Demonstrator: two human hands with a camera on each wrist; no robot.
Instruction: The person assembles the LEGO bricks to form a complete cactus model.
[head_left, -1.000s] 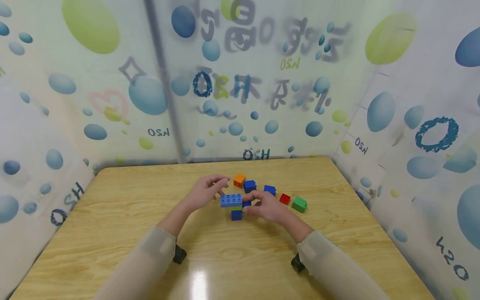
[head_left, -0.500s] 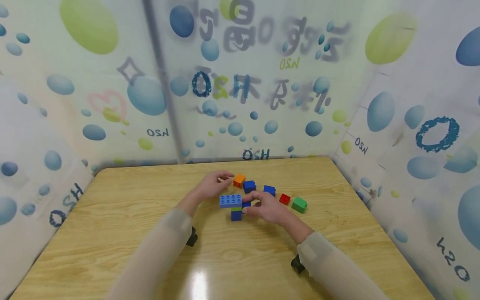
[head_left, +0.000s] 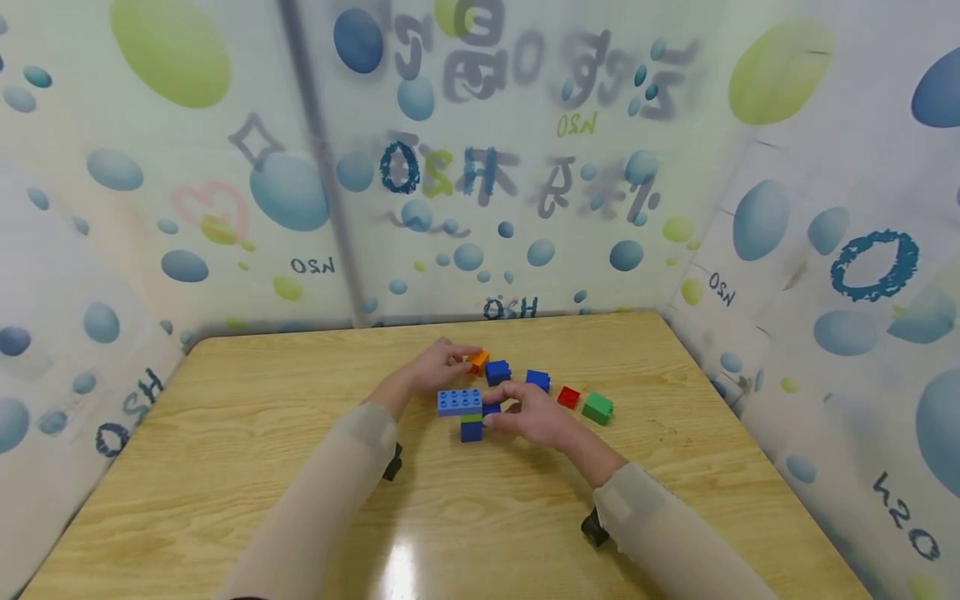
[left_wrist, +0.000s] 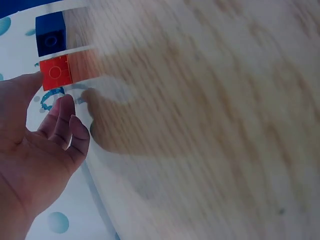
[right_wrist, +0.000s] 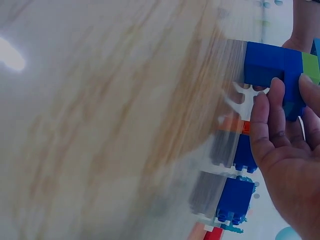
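Observation:
In the head view, my left hand (head_left: 437,367) reaches to an orange toy building brick (head_left: 479,360), with thumb and index finger at its sides. The left wrist view shows the thumb against that orange brick (left_wrist: 56,72) and the other fingers bent below it. My right hand (head_left: 531,412) pinches a dark blue brick (head_left: 491,409) on the right side of a small stacked build. This build has a dark blue brick (head_left: 471,431) at the bottom, a thin green layer (head_left: 471,418) and a long lighter blue brick (head_left: 459,402) on top, jutting left.
Right of the orange brick lie two blue bricks, a near one (head_left: 497,372) and a farther one (head_left: 537,380). Beyond them are a red brick (head_left: 568,397) and a green brick (head_left: 597,407). The wooden table (head_left: 247,467) meets a patterned backdrop (head_left: 420,275) behind and at the sides.
My left hand has moved from beside the stacked build, away and to the right, onto the orange brick. My right hand keeps its hold on the build.

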